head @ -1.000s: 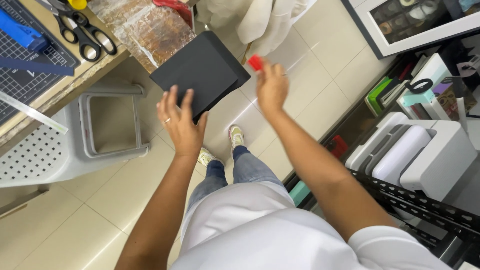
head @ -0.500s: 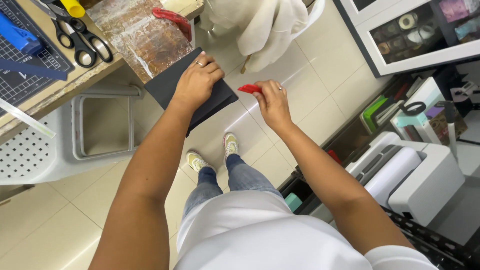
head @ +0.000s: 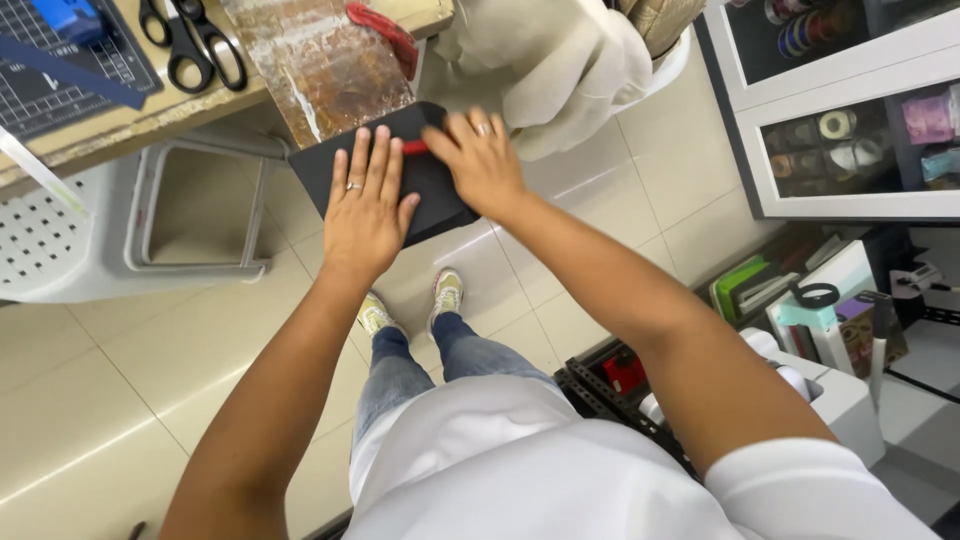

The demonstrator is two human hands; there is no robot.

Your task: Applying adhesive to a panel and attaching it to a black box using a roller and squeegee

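Black flat board (head: 440,190): held out past the worktable (head: 110,125) edge, over the tiled floor. We press our left hand (head: 365,205) flat on it, fingers spread. Our right hand (head: 482,160) curls closed on a small red tool (head: 414,147) against the board's top. Black scissors (head: 192,42) lie on the worktable. White perforated bin (head: 60,240) below left; contents hidden. Glass-front cabinet (head: 850,110) at right holds tape rolls.

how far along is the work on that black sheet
Done: the black sheet lies flat at the table edge. In hand: the left hand presses it flat while the right hand holds a small red tool against it. What is left cannot be told; no mark shows.
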